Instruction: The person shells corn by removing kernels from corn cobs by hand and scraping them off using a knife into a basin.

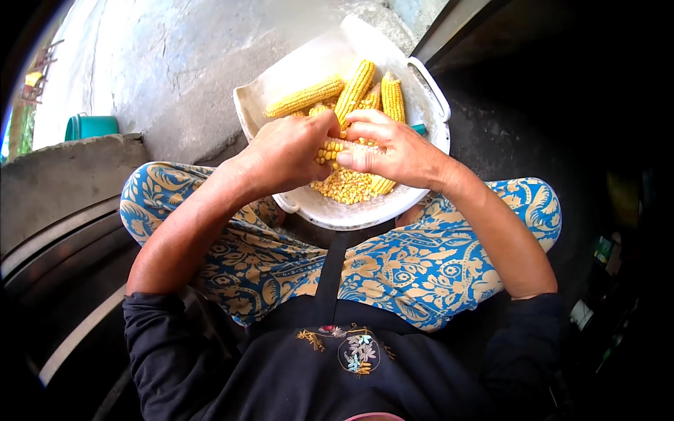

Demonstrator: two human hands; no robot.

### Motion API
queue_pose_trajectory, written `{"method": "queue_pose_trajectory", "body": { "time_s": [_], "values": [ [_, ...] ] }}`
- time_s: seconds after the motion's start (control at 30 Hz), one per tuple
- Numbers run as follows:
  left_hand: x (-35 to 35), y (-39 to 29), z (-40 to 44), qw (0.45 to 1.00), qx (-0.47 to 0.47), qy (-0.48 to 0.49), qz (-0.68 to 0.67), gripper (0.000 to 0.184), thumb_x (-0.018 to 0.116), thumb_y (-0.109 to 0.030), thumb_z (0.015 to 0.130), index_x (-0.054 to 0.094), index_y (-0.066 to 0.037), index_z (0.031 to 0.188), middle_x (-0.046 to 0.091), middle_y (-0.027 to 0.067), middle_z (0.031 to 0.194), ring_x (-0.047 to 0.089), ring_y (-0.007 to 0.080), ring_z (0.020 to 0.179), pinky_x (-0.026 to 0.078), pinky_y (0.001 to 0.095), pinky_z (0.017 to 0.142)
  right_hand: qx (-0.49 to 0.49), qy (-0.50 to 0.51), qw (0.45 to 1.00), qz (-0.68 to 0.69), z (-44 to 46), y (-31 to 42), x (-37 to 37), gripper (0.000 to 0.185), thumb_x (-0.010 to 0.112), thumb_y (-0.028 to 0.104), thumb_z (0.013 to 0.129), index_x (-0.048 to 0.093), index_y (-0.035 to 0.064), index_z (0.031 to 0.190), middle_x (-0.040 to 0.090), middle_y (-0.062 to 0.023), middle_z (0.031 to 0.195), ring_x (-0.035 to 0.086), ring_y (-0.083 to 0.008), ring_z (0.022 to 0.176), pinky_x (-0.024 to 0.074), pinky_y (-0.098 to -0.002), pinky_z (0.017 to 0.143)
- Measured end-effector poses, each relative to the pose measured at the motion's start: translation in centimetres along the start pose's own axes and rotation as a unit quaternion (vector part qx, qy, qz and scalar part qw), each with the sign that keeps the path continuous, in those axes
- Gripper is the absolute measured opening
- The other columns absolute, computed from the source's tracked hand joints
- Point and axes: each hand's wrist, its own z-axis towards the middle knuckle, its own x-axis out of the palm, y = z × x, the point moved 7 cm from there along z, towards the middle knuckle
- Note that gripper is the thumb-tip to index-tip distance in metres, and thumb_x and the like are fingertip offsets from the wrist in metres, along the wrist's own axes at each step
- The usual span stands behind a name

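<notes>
Between my two hands is a corn cob (pixel 328 151), partly stripped, with yellow kernels left at its left end. My left hand (pixel 291 147) is closed around that left end. My right hand (pixel 393 151) grips the paler, bare part, its thumb along the near side. Just below the hands, loose kernels (pixel 344 188) lie in the white basin (pixel 270 70). Several whole yellow cobs (pixel 356 88) rest in the basin beyond my fingers. Another cob (pixel 381 185) shows partly under my right hand.
The basin stands on the floor in front of my crossed legs, with a handle (pixel 430 88) at its right. A teal item (pixel 419 129) pokes out beside my right hand. A green bucket (pixel 95 127) is at the far left, behind a low concrete ledge (pixel 63 182).
</notes>
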Motion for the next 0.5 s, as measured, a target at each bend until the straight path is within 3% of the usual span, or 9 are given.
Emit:
{"method": "queue_pose_trajectory", "body": {
  "time_s": [0.07, 0.13, 0.23, 0.3, 0.33, 0.4, 0.43, 0.5],
  "values": [
    [-0.1, -0.2, 0.0, 0.999, 0.021, -0.018, -0.02, 0.037, 0.073, -0.01, 0.064, 0.053, -0.003, 0.095, 0.063, 0.0156, 0.086, 0.062, 0.0336, 0.084, 0.049, 0.0394, 0.072, 0.073, -0.057, 0.994, 0.065, 0.0, -1.4, -0.6, 0.064, 0.059, 0.057, 0.078, 0.061, 0.0002, 0.107, 0.055, -0.018, 0.101, 0.055, -0.0306, 0.099, 0.043, -0.0393, 0.09],
    [-0.5, -0.8, -0.1, 0.995, 0.069, -0.051, -0.042, 0.038, 0.072, -0.008, 0.065, 0.051, -0.003, 0.095, 0.062, 0.0159, 0.085, 0.062, 0.035, 0.082, 0.049, 0.0401, 0.07, 0.046, -0.051, 0.995, 0.078, 0.1, -0.7, -1.0, 0.063, 0.058, 0.06, 0.08, 0.062, 0.0, 0.1, 0.058, -0.0157, 0.096, 0.057, -0.0272, 0.094, 0.045, -0.0391, 0.085],
    [-0.2, -0.7, 0.0, 0.996, 0.055, -0.059, -0.034, 0.043, 0.072, -0.006, 0.065, 0.046, -0.004, 0.1, 0.061, 0.0171, 0.083, 0.062, 0.036, 0.08, 0.049, 0.0412, 0.067, 0.097, 0.026, 0.979, 0.177, 0.2, -1.1, 0.2, 0.059, 0.055, 0.059, 0.082, 0.061, 0.0008, 0.092, 0.059, -0.0112, 0.084, 0.06, -0.0217, 0.081, 0.0478, -0.0363, 0.076],
    [0.0, -1.0, -0.1, 0.997, 0.057, -0.052, -0.03, 0.047, 0.071, -0.005, 0.065, 0.043, -0.004, 0.103, 0.061, 0.0175, 0.082, 0.062, 0.036, 0.079, 0.049, 0.0417, 0.066, 0.197, 0.124, 0.946, 0.226, -0.4, -1.7, 2.0, 0.059, 0.05, 0.054, 0.088, 0.055, 0.0014, 0.113, 0.06, -0.0099, 0.094, 0.062, -0.0142, 0.082, 0.0512, -0.0277, 0.073],
    [0.2, -1.2, -0.1, 0.997, 0.061, -0.046, -0.026, 0.05, 0.07, -0.004, 0.065, 0.041, -0.005, 0.106, 0.061, 0.0179, 0.08, 0.062, 0.0361, 0.079, 0.049, 0.0421, 0.065, 0.196, 0.123, 0.946, 0.225, -0.5, -1.5, 2.0, 0.059, 0.05, 0.054, 0.088, 0.055, 0.0014, 0.113, 0.06, -0.0099, 0.094, 0.062, -0.0142, 0.082, 0.0512, -0.0277, 0.073],
    [0.3, -1.7, -0.1, 0.996, 0.078, -0.043, -0.013, 0.054, 0.07, -0.003, 0.065, 0.038, -0.006, 0.109, 0.06, 0.0176, 0.08, 0.062, 0.036, 0.078, 0.048, 0.0417, 0.064, 0.165, 0.119, 0.936, 0.287, -0.4, -0.5, 2.1, 0.054, 0.052, 0.052, 0.088, 0.055, 0.0016, 0.108, 0.058, -0.0064, 0.085, 0.056, -0.0077, 0.062, 0.0471, -0.021, 0.056],
    [0.3, -1.6, 0.0, 0.997, 0.061, -0.041, -0.034, 0.055, 0.07, -0.002, 0.065, 0.038, -0.006, 0.11, 0.06, 0.017, 0.079, 0.062, 0.036, 0.078, 0.048, 0.0412, 0.064, 0.143, 0.101, 0.943, 0.281, -0.2, -0.6, 2.0, 0.058, 0.05, 0.056, 0.087, 0.056, -0.0012, 0.096, 0.055, -0.0055, 0.066, 0.055, -0.0102, 0.056, 0.0434, -0.0238, 0.049],
    [0.1, -1.3, 0.1, 0.997, 0.031, -0.027, -0.066, 0.059, 0.071, -0.001, 0.064, 0.038, -0.006, 0.112, 0.06, 0.017, 0.081, 0.062, 0.0354, 0.08, 0.049, 0.0401, 0.067, 0.132, 0.068, 0.951, 0.271, -0.1, -0.2, 1.7, 0.058, 0.049, 0.055, 0.088, 0.057, -0.0013, 0.095, 0.055, -0.0047, 0.065, 0.055, -0.0095, 0.055, 0.0427, -0.0233, 0.048]
  ]
}}
